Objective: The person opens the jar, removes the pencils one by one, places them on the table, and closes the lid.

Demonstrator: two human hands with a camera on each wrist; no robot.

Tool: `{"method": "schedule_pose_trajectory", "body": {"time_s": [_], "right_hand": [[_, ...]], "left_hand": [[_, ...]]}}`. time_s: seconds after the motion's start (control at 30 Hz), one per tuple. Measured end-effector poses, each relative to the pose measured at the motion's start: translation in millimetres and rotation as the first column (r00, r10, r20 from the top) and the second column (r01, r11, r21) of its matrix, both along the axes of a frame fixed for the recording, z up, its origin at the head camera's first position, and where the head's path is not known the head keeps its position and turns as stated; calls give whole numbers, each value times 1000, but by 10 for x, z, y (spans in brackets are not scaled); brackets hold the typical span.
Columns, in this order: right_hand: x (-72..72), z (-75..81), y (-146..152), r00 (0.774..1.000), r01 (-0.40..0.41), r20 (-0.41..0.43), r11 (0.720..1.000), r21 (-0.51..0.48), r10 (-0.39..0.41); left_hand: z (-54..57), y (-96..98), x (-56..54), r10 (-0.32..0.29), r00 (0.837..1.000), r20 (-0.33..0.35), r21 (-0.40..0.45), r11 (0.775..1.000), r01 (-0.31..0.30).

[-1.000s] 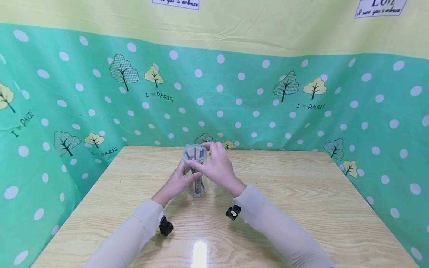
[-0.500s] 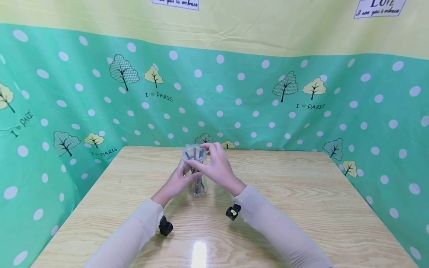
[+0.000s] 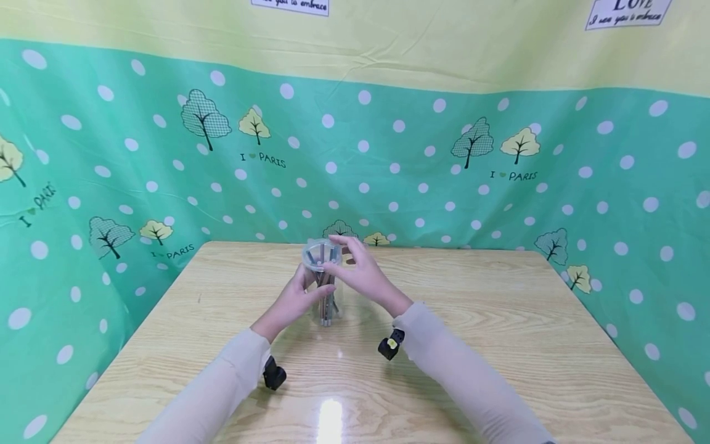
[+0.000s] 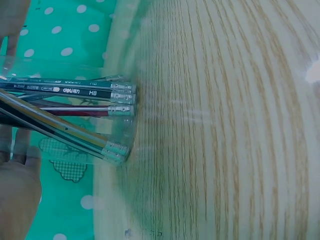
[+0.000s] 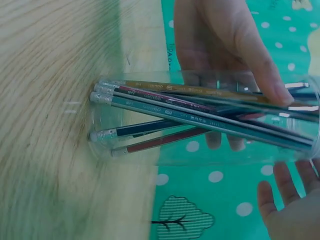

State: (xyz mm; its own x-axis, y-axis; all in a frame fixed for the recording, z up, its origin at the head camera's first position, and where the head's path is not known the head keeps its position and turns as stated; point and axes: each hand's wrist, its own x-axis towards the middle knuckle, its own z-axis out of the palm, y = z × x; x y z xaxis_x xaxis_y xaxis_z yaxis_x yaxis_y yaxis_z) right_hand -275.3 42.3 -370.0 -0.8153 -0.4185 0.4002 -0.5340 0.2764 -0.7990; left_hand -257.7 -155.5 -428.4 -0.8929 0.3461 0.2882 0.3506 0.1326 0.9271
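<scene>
A clear plastic cylinder (image 3: 339,296) stands upright near the table's back edge, with several pencils (image 5: 200,117) leaning inside. Their eraser ends point down. My left hand (image 3: 291,305) holds the cylinder round its side, its thumb across the front in the right wrist view. The right hand (image 3: 363,271) is at the upper rim (image 3: 314,266), fingers loosely curved behind and thumb in front. In the right wrist view, the right fingers (image 5: 286,185) are spread beside the wall near the top; whether they touch it I cannot tell. A separate lid cannot be made out.
The light wooden table (image 3: 488,320) extends on both sides and toward me. Behind it hangs a green and yellow printed curtain (image 3: 421,148). Small black wrist cameras hang under the left (image 3: 274,374) and right (image 3: 391,344) sleeves.
My right hand has shifted slightly to the right, and its thumb has slid back from the front of the rim. The left hand and the cylinder stay in place.
</scene>
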Motion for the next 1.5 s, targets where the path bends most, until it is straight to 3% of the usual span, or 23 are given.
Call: {"method": "schedule_pose_trajectory", "body": {"time_s": [0.2, 0.47, 0.63, 0.93, 1.27, 1.5], "right_hand": [[-63, -4, 40, 988, -107, 108, 993, -49, 112], [-127, -1, 22, 968, -198, 133, 975, -103, 211], [-119, 3, -3, 974, -178, 124, 980, -86, 188], [-73, 31, -43, 998, -39, 56, 999, 37, 37], [-32, 59, -56, 998, -40, -49, 993, 110, 46], [-35, 49, -51, 996, -38, -79, 991, 125, 49]], "left_hand": [[9, 1, -4, 18, 1000, 17, -10, 1000, -18], [9, 10, -4, 25, 999, 33, -12, 1000, -24], [6, 8, -3, 20, 999, 28, -10, 1000, -20], [-5, -2, -3, -17, 1000, 5, 3, 1000, 17], [5, -8, 6, -26, 1000, 11, 6, 1000, 26], [-2, -13, -6, -36, 999, -5, 12, 999, 36]]}}
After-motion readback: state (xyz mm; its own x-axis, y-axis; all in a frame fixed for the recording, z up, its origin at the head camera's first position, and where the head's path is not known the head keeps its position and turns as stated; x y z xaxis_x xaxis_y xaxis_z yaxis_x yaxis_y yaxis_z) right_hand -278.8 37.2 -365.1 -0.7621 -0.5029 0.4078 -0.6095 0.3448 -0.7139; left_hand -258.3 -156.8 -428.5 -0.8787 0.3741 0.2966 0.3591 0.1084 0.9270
